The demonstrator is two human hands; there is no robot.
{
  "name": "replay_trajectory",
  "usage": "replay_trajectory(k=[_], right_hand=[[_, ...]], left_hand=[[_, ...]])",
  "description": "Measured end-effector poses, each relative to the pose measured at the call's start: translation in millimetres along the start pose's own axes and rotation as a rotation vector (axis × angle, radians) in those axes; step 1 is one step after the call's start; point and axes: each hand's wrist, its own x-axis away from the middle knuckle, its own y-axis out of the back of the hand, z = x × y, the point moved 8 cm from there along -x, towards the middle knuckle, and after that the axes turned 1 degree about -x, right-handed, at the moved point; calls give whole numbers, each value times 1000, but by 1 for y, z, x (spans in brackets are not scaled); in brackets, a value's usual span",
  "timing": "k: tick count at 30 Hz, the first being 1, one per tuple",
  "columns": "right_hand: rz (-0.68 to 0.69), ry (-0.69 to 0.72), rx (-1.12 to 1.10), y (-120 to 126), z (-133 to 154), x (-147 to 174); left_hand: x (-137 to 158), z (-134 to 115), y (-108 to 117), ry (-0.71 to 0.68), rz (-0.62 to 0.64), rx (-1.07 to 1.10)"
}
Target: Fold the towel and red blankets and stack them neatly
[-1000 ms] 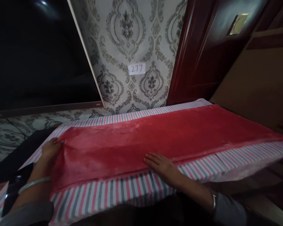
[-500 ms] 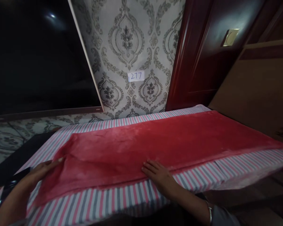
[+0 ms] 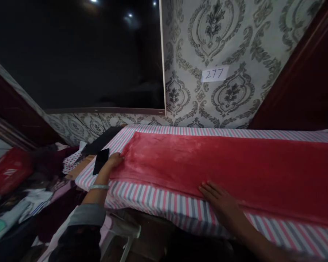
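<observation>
A folded red plush blanket (image 3: 175,156) lies lengthwise on a table covered with a pink, grey and white striped cloth (image 3: 164,203). At its left end is my left hand (image 3: 115,160), closed on the edge, with most of the fingers hidden. My right hand (image 3: 220,198) rests flat on the blanket near its front edge, fingers stretched out. Faint creases and paler patches mark the left part of the blanket. A black phone (image 3: 101,161) lies on the striped cloth just left of my left hand.
A large dark television (image 3: 98,58) and a paper reading 277 (image 3: 214,74) are on the patterned wall behind. Heaped clothes (image 3: 38,203) and a red bag (image 3: 9,171) lie at the left. A pale stool (image 3: 123,233) stands below the table's front edge.
The view has swung left, bringing the phone and clothes heap into sight. My left hand stays at the blanket's left end; its corner looks straighter and flatter. My right hand remains on the front edge.
</observation>
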Motion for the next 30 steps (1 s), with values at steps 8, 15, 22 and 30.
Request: replay_trajectory(k=[8,15,22,30], right_hand=[[-60,9,-14,3,3,0],[-88,21,20,-4,4,3],[77,-99,-214,44,-16,-35],[188,-327,-165,26,-174,-165]], left_hand=[[-53,-59,-14,-32,34,-89],[-107,-93,-14,7,-10,-77],[-133,-98,-26,-5,18,-67],[-129,-74,-29,23,50,-61]])
